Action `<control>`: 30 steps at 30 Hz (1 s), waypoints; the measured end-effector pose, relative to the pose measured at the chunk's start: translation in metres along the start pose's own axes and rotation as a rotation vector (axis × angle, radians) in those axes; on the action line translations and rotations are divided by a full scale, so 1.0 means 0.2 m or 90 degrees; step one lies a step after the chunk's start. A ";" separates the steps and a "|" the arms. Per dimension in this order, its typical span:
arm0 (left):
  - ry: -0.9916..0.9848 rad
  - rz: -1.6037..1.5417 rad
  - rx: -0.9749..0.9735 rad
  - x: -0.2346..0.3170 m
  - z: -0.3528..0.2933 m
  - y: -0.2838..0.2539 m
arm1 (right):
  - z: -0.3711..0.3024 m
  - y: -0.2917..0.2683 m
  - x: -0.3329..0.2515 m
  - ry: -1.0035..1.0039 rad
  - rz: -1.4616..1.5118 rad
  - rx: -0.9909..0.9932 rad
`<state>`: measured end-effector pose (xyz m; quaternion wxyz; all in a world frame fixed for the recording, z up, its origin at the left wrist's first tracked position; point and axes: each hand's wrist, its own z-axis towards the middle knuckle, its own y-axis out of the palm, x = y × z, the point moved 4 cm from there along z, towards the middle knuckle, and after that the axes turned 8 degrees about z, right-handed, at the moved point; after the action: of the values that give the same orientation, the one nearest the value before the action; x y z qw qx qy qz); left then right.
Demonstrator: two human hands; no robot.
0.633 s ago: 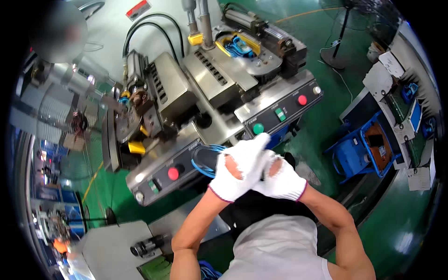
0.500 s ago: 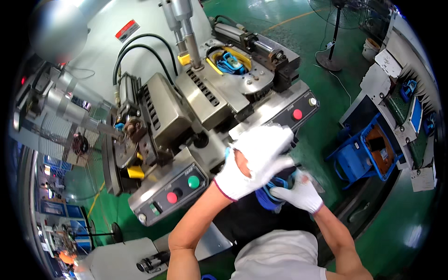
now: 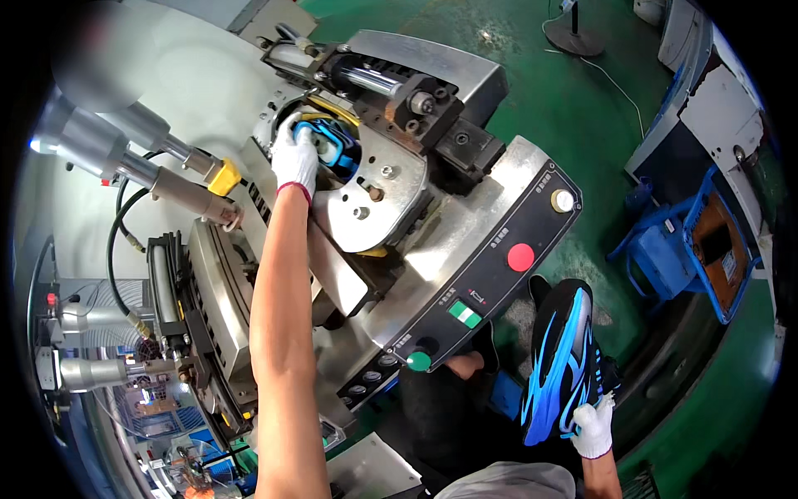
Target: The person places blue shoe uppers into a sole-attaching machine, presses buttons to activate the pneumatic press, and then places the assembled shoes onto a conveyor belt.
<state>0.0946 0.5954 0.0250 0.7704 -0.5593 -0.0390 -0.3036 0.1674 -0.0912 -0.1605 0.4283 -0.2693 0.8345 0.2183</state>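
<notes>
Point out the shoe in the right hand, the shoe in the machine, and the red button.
black and blue shoe (image 3: 559,366), head view, its side.
blue shoe in the machine (image 3: 337,148), head view, visible top.
red button (image 3: 520,257), head view, its cap.

My left hand (image 3: 295,160) reaches far ahead, on the shoe (image 3: 332,145) seated in the machine's round opening (image 3: 366,179). The control panel (image 3: 490,266) lies behind and right of it. My right hand (image 3: 593,427), low beside me, holds a second shoe (image 3: 559,362) just above it.
</notes>
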 end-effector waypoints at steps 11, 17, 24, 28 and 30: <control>0.139 -0.333 0.290 0.29 -0.26 -0.65 | 0.02 0.22 -0.34 -0.011 0.282 0.052; 0.269 -0.337 0.263 0.36 -1.16 -1.23 | 0.32 0.50 -0.76 -0.298 0.053 -0.008; 0.208 -0.457 -0.271 -0.16 -2.37 -1.08 | 0.58 1.64 -1.89 -0.512 -0.373 -0.115; 0.096 -0.340 -0.310 -0.41 -2.76 -1.01 | 1.01 2.23 -2.07 -0.557 -0.489 -0.289; 0.077 -0.329 -0.272 -0.45 -2.77 -1.07 | 1.32 2.44 -1.95 -0.539 -0.734 -0.233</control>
<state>-0.2422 0.1016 -0.0383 0.5344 -0.6607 -0.0691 -0.5226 0.2047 0.5398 0.0880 0.7088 -0.6248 0.2739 0.1794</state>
